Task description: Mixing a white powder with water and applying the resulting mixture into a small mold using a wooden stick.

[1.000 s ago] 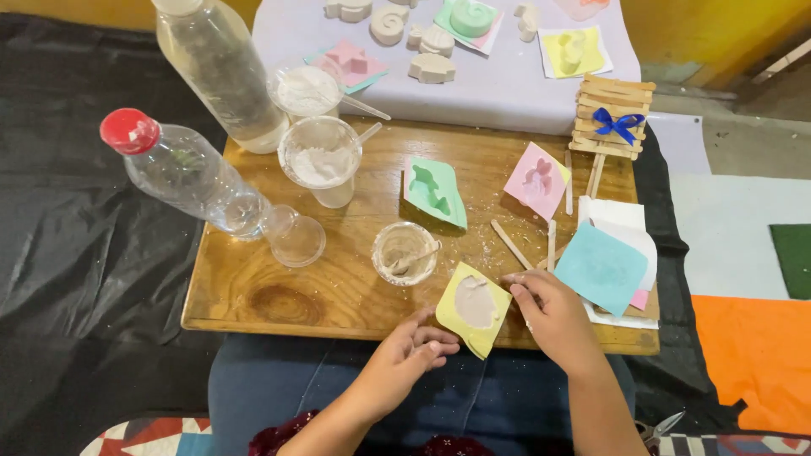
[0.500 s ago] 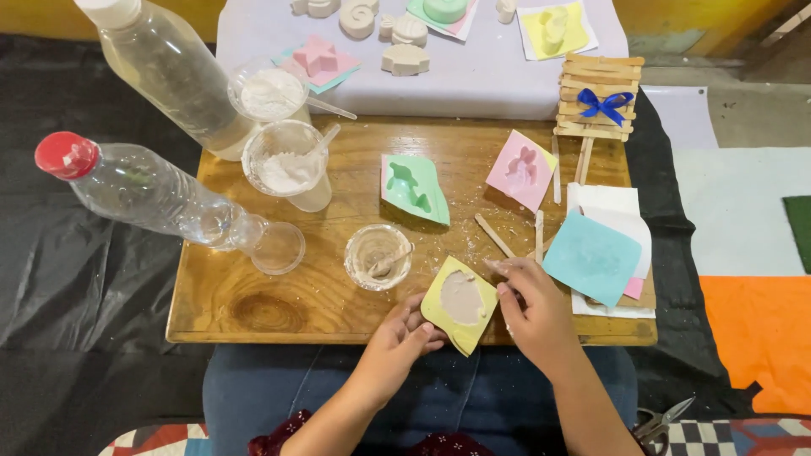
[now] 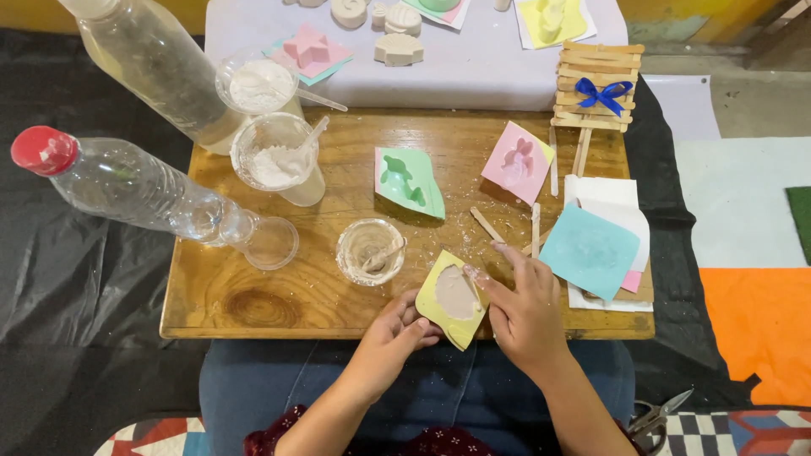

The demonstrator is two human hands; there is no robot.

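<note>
Mould (image 3: 454, 297), yellow and filled with pale grey mix, lies at the bench's (image 3: 253, 304) near edge, partly overhanging it. Left hand (image 3: 397, 328) pinches its near corner; right hand (image 3: 522, 306) rests on its right side, forefinger on the wet fill. Too hard a press could flex the soft mould and spill the mix onto the lap below, I judge. Just beyond, a small cup (image 3: 370, 251) with a stick could tip if knocked. Farther off, a bottle (image 3: 127, 190) leans near the left edge.
</note>
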